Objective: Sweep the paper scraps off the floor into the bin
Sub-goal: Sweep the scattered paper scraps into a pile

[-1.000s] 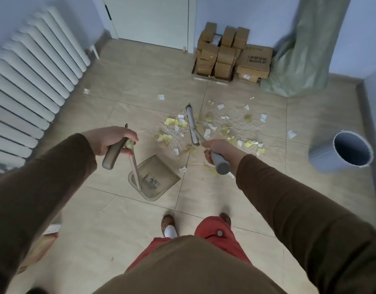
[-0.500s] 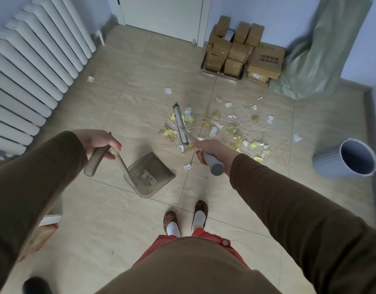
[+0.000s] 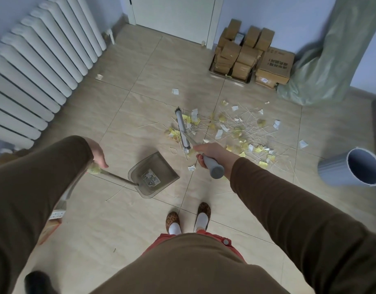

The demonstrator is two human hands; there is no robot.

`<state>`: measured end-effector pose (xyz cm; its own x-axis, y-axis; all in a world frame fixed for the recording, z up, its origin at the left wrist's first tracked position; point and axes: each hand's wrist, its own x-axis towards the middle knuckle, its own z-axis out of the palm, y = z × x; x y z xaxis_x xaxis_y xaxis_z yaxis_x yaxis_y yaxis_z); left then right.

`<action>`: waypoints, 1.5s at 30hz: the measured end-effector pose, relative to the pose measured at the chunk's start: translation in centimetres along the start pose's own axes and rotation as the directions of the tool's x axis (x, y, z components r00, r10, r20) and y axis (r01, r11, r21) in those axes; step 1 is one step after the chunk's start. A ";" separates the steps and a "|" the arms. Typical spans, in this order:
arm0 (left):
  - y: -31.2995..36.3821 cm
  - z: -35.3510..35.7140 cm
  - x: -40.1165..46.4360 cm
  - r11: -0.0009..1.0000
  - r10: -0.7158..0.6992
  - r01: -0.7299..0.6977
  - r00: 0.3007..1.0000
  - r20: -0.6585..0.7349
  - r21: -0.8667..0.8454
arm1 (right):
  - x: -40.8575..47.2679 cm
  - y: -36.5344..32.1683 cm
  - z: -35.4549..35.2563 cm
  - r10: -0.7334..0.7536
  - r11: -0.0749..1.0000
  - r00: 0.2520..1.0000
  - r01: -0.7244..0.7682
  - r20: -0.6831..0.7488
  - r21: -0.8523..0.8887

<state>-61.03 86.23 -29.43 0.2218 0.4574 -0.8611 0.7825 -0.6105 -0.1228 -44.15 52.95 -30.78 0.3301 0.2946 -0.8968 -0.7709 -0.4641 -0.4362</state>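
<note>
White and yellow paper scraps [image 3: 236, 132] with thin sticks lie scattered on the tile floor ahead of me. My right hand [image 3: 210, 152] grips the grey handle of a broom; its grey head [image 3: 182, 130] rests on the floor at the left edge of the pile. My left hand [image 3: 98, 154] holds the long handle of a translucent brown dustpan [image 3: 154, 175], which sits on the floor left of the broom, its mouth toward the scraps. A grey bin [image 3: 352, 169] stands at the right, a short way from the pile.
A white radiator [image 3: 38, 66] runs along the left wall. Cardboard boxes [image 3: 250, 54] and a green sack [image 3: 322, 60] stand against the far wall beside a white door [image 3: 174, 13]. My two feet [image 3: 188, 219] stand just behind the dustpan. A box [image 3: 53, 221] lies at lower left.
The broom head has swept left across the pile. The dustpan has dropped lower and flatter onto the floor, and my left hand has moved down and left along its handle.
</note>
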 end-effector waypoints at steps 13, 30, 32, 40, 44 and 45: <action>5.7 0.6 -0.4 0.650 0.338 -0.607 0.770 -0.542 -0.457 | 0.0 -2.3 4.6 -0.029 1.000 0.999 0.029 0.041 -0.007; 11.0 3.7 5.0 0.268 0.087 -0.131 0.990 -0.112 -0.955 | 14.7 -15.1 11.1 0.080 0.869 0.898 -0.275 0.432 0.412; 12.6 3.2 5.7 0.278 0.085 -0.114 0.992 -0.094 -0.954 | 16.7 -16.7 9.4 0.077 0.847 0.882 -0.304 0.465 0.436; 18.7 0.6 6.5 0.273 0.155 -0.143 0.982 -0.103 -0.951 | 16.7 -16.2 -6.5 0.247 0.836 0.934 -0.341 0.259 0.430; 21.1 -0.9 6.3 0.310 0.227 -0.180 0.968 -0.111 -0.934 | 12.6 -15.2 -11.8 0.248 0.880 0.965 -0.261 0.086 0.397; 21.7 -1.4 6.3 0.313 0.250 -0.191 0.961 -0.113 -0.930 | 11.5 -15.0 -12.2 0.234 0.890 0.971 -0.238 0.058 0.388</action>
<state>-41.86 76.78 -36.82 0.4750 0.3601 -0.8029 0.7441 0.3227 0.5850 -22.17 53.05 -35.44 0.1085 0.2254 -0.9682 -0.9764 -0.1590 -0.1464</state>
